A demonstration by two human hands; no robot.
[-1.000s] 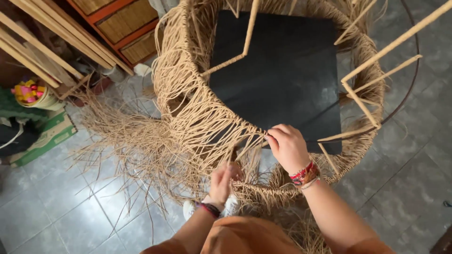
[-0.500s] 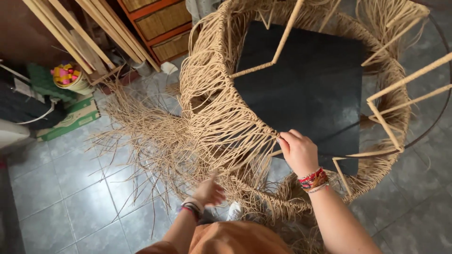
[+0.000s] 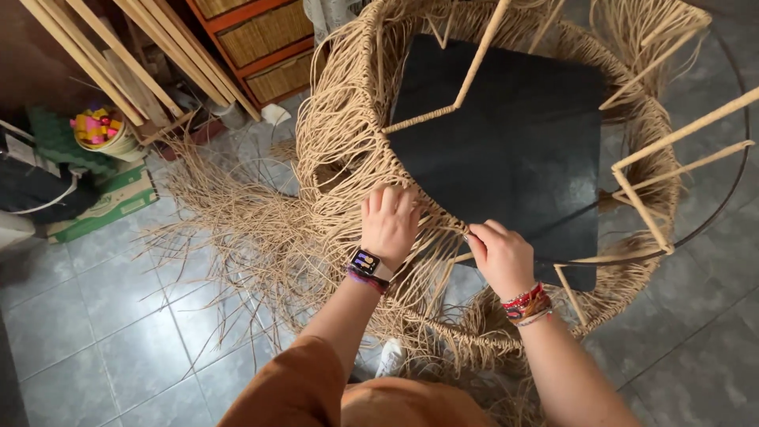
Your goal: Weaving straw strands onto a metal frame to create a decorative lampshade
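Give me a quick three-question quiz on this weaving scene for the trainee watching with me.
1. True or false: both hands rest on the near rim of the woven frame.
2. Which wrist wears a watch? A) left B) right C) neither
3. Fill in: the flat panel inside the frame is ____ in colour.

Key
1. True: the left hand lies flat on the cords at the rim, and the right hand pinches the cords just beside it.
2. A: the watch sits on the left wrist; the right wrist carries beaded bracelets.
3. Black.
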